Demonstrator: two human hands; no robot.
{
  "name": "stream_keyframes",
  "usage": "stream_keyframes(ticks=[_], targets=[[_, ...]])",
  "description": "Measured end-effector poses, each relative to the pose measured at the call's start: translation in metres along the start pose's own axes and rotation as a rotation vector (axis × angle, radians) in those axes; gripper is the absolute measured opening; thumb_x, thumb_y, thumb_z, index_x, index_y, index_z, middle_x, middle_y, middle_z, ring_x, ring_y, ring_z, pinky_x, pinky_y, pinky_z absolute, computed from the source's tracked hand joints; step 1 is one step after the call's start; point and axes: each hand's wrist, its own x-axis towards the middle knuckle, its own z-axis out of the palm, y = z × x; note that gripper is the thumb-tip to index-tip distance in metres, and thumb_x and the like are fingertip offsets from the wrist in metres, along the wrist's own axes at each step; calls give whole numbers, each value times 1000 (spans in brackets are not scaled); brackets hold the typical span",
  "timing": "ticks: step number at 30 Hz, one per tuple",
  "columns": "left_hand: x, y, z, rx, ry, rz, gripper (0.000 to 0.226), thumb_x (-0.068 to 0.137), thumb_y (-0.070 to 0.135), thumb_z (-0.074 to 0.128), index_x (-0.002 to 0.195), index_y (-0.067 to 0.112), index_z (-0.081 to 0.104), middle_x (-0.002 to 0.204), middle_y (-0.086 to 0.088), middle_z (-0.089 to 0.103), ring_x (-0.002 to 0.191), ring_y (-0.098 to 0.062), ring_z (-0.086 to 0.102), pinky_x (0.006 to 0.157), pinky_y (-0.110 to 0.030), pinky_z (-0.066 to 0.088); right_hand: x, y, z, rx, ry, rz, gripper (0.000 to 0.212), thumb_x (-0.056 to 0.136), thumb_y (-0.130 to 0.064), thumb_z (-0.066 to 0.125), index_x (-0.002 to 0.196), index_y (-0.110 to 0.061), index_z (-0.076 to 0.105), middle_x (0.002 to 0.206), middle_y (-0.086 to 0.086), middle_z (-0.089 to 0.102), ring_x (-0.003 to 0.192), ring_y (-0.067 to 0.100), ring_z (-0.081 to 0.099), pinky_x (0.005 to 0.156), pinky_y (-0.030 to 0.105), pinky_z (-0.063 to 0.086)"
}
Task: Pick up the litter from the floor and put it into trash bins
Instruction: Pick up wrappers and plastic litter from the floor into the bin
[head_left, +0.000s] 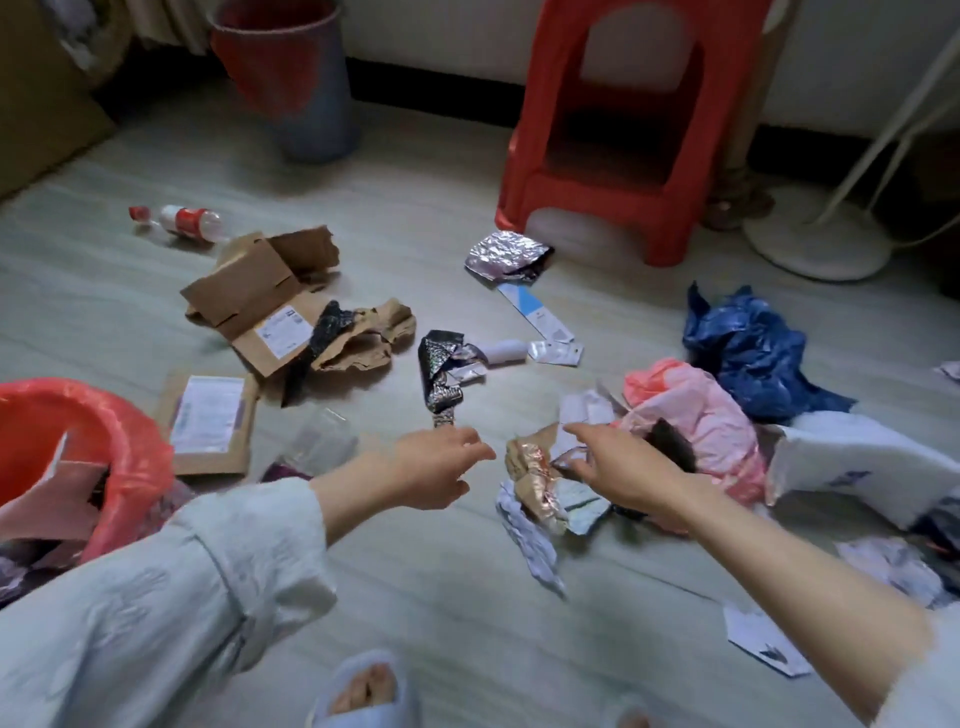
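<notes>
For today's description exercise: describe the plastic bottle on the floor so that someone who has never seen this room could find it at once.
Start at the grey bin with a red liner against the far wall, then look down and left across the floor. There the plastic bottle lies on its side, beyond the torn cardboard box. It is the only clear item with a red cap and red label.

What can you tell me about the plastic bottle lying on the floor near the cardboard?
The plastic bottle lies on its side on the pale floor, cap pointing left. It is clear, with a red cap and a red label around its middle, and looks empty. It sits just beyond the torn cardboard box, apart from both hands; nothing grips it.
</notes>
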Motion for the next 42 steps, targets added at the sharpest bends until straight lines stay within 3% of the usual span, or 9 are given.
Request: stream_keyframes(ticks=[8, 13, 17, 20, 25, 29, 33, 35, 42], targets=[[100, 42, 114, 110, -63, 28, 98, 81, 53, 57, 149, 22, -6, 156, -5, -17, 144, -24, -14, 116, -45, 1, 33, 70, 112, -27, -76, -97, 72, 85, -20, 61, 145, -5, 26, 150, 13, 27, 138, 26, 32, 110, 36, 35], [107, 32, 136, 132, 165, 65, 79, 51, 38, 80, 120, 16, 51, 134, -9, 51, 123, -26, 42, 85, -44, 50, 42, 87, 136, -163, -50, -93, 74, 52, -32, 84, 116, -2, 62, 122, 18, 61, 91, 33, 67, 63, 36, 56], [100, 20, 148, 72, 278, 131, 48, 52, 16, 78, 97, 16, 61, 110, -5, 64, 94, -23, 58, 66, -27, 54, 47, 68, 149, -348, 140, -200, 14, 65, -22, 56, 72, -16, 66, 71, 2, 63, 57, 22, 59, 49, 26, 41], [92, 8, 149, 20, 274, 201, 52, 52, 18, 79, 99, 17, 59, 107, -2, 66, 87, -20, 65, 60, -22, 53, 51, 67, 144, -355, 260, -243, 23, 65, -16, 38, 54, -19, 58, 53, -1, 54, 48, 19, 54, 55, 28, 29], [82, -21, 139, -87, 302, 145, 26, 69, 26, 57, 94, 23, 54, 81, 5, 63, 70, -18, 62, 69, -26, 39, 48, 78, 119, -168, 457, -219, 19, 74, -22, 45, 67, -14, 60, 68, 3, 60, 66, 26, 58, 66, 34, 30], [80, -30, 137, -50, 318, 67, 53, 45, 9, 73, 95, 22, 62, 84, 5, 64, 74, -17, 65, 86, -29, 31, 72, 69, 93, 91, 584, -80, 22, 76, -17, 47, 74, -6, 65, 79, 10, 61, 75, 30, 58, 69, 36, 41], [85, -22, 139, -82, 361, 17, 41, 49, 14, 74, 89, 21, 69, 84, 3, 65, 74, -19, 65, 85, -31, 45, 116, 52, 80, 210, 270, 92, 28, 92, -22, 51, 102, -6, 71, 136, 15, 45, 128, 31, 37, 105, 36, 30], [90, -21, 139, -107, 372, 14, 31, 51, 20, 75, 82, 19, 70, 85, 1, 64, 83, -18, 58, 81, -29, 44, 129, 53, 84, 233, 159, 146, 28, 92, -25, 51, 102, -7, 70, 137, 15, 41, 128, 32, 36, 101, 34, 31], [124, -5, 132, -244, 206, -115, 34, 82, 38, 44, 91, 8, 56, 149, -22, 26, 140, -34, 24, 108, -49, 31, 125, 54, 103, 381, 135, 274, 22, 86, -12, 56, 98, -17, 73, 114, 15, 53, 110, 34, 48, 87, 35, 41]])
